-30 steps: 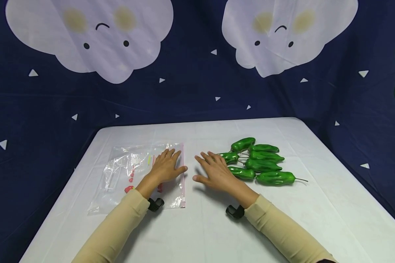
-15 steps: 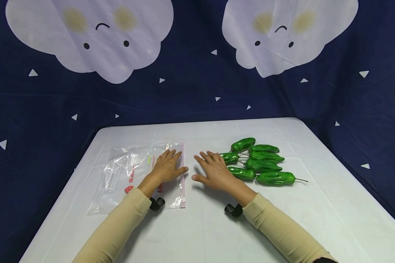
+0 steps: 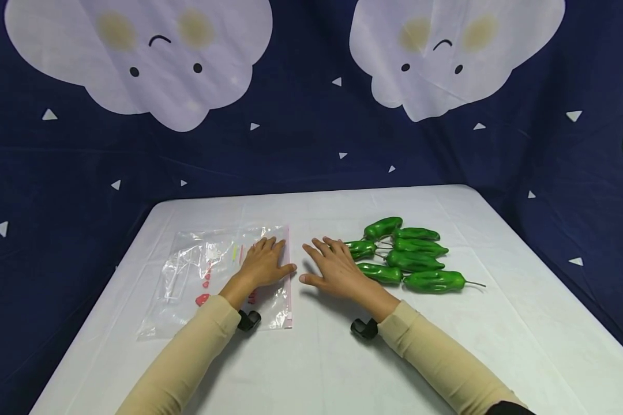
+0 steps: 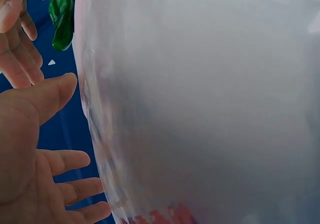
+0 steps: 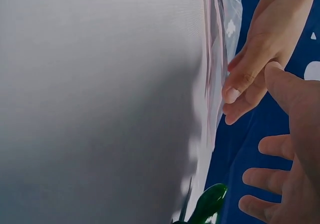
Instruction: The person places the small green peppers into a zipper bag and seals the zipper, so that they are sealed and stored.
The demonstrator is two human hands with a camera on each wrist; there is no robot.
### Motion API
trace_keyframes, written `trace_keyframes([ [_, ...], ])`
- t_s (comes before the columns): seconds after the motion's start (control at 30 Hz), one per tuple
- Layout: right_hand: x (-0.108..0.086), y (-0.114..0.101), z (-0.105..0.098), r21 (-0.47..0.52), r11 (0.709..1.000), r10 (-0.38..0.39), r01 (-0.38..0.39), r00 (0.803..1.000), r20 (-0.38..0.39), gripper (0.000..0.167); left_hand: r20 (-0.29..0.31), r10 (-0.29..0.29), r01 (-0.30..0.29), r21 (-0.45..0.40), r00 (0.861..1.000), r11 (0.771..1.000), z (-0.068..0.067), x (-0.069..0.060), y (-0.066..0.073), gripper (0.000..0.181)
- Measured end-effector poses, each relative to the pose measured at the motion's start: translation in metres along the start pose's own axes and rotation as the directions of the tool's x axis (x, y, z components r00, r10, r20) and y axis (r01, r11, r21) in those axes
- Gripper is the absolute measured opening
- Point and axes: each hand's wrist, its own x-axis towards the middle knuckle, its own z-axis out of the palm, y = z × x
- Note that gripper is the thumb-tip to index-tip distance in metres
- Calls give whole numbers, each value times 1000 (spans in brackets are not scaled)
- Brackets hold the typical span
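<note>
A clear plastic zip bag (image 3: 184, 282) with red print and a pink-edged opening lies flat at the left of the table. Over its right part is my left hand (image 3: 259, 268), fingers spread and holding nothing; whether the fingertips touch the plastic I cannot tell. Several green peppers (image 3: 415, 262) lie grouped to the right. My right hand (image 3: 338, 271) is spread between bag and peppers, hiding part of the nearest ones, with nothing in its grasp. In the right wrist view the bag's pink zip edge (image 5: 210, 74) and one green pepper (image 5: 210, 204) show near the hands.
A white cloth covers the table (image 3: 311, 374). Behind it hangs a dark blue curtain (image 3: 301, 161) with clouds and small white triangles. Black wrist bands (image 3: 364, 328) sit at the sleeve cuffs.
My right hand has drifted slightly left, toward the bag. The left hand, the bag and the peppers stay practically where they were.
</note>
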Motion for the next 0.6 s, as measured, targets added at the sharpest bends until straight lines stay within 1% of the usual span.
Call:
trace_keyframes([
  [0.13, 3, -1, 1, -16, 1000, -5, 5, 1000, 1, 74, 0, 0, 0, 12, 1000, 1000, 2, 1, -2, 77],
  [0.3, 5, -2, 1, -27, 1000, 2, -2, 1000, 22, 74, 5, -4, 4, 4, 1000, 1000, 2, 2, -4, 76],
  [0.6, 8, -1, 3, -45, 999, 12, -10, 999, 45, 75, 7, -3, 3, 15, 1000, 1000, 2, 2, -1, 78],
])
